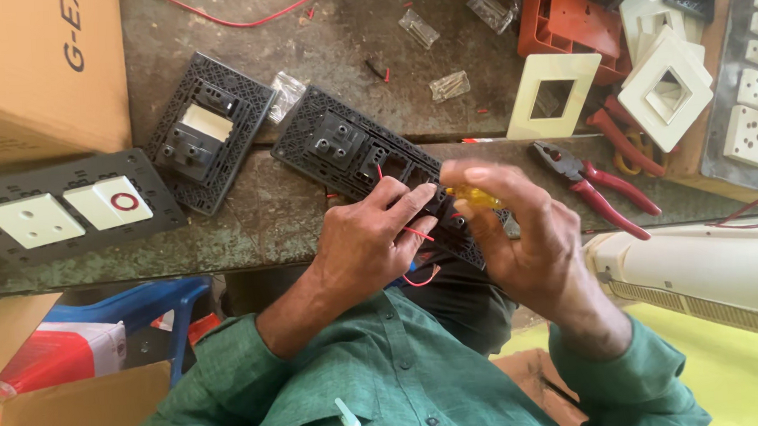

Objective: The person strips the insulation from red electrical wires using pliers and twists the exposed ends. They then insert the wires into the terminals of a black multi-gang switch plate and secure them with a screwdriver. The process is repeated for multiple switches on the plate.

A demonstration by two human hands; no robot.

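Note:
My left hand [371,235] grips the near end of a long black switch plate [346,150] that lies back side up and slants across the grey bench [252,227]. Thin red wires [418,278] run under its fingers and loop below the plate. My right hand [516,232] is closed around a yellow-handled screwdriver [475,197], whose handle shows between thumb and fingers right at the plate's near end. The screwdriver's tip is hidden behind my hands.
Another black plate [208,131] lies to the left, and a plate with two white modules [68,209] at the bench's left edge. Red-handled pliers [599,186] lie right of my hands. White frames [554,94], an orange tray [571,21] and a cardboard box [40,70] surround them.

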